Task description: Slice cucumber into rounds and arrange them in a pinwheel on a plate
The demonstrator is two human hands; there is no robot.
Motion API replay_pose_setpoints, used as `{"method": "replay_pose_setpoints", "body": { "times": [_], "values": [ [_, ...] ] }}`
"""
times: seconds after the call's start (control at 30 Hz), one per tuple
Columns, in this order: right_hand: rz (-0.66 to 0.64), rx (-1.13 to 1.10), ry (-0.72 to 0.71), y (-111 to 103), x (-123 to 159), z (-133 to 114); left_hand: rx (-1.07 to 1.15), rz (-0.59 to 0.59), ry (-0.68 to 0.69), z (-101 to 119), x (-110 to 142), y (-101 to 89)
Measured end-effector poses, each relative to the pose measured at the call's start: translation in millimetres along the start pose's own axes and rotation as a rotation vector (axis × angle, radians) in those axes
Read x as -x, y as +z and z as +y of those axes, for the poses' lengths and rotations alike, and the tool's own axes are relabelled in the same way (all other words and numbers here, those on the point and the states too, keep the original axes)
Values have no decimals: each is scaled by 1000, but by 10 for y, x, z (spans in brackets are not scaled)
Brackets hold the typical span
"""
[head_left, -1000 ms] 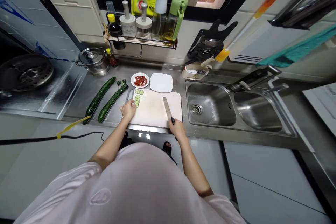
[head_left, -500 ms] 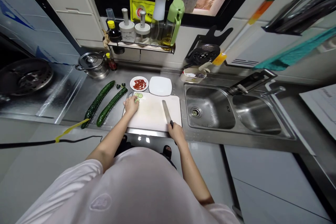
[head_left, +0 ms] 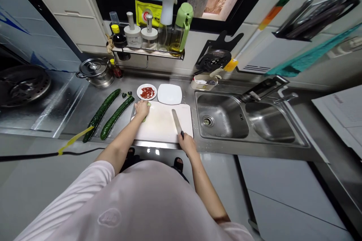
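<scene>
A white cutting board (head_left: 164,124) lies on the steel counter in front of me. My left hand (head_left: 141,108) rests with curled fingers over the cucumber slices (head_left: 148,104) at the board's far left corner; only a couple of green slices peek out. My right hand (head_left: 187,144) is closed around the black handle of a knife (head_left: 177,121), whose blade lies flat on the board pointing away from me. Two whole cucumbers (head_left: 109,115) lie side by side on the counter left of the board, with small cut ends (head_left: 126,94) beside their far tips.
Behind the board sit a small plate of red chopped chilli (head_left: 146,92) and an empty white square plate (head_left: 169,94). A double steel sink (head_left: 246,118) is to the right. A lidded pot (head_left: 93,69) and condiment shelf (head_left: 147,51) stand at the back; a stove (head_left: 22,86) is left.
My left hand has slid away from me along the board's left edge, pushing the cucumber slices toward the far corner. The right hand and knife have stayed in place.
</scene>
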State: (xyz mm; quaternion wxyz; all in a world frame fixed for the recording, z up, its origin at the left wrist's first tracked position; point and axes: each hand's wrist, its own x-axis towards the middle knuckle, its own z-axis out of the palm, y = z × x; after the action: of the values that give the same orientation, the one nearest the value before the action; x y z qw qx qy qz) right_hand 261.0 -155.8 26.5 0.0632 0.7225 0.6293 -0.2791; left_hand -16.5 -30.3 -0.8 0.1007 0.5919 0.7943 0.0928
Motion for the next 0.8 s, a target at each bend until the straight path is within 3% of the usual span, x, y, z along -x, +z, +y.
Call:
{"method": "replay_pose_setpoints", "body": {
  "times": [0.27,0.4,0.57,0.67,0.8],
  "values": [
    [2,-7,-8,6,-23,3,150,4,9,-6,-37,45],
    [10,0,-6,12,-25,0,358,-170,42,93,7,82],
    [26,-10,-24,21,-26,6,400,-388,305,204,65,99],
    [19,-8,-18,0,-18,-3,345,-397,397,231,73,100],
    [7,9,-20,-47,2,-23,357,-324,372,220,86,123]
  ]
}}
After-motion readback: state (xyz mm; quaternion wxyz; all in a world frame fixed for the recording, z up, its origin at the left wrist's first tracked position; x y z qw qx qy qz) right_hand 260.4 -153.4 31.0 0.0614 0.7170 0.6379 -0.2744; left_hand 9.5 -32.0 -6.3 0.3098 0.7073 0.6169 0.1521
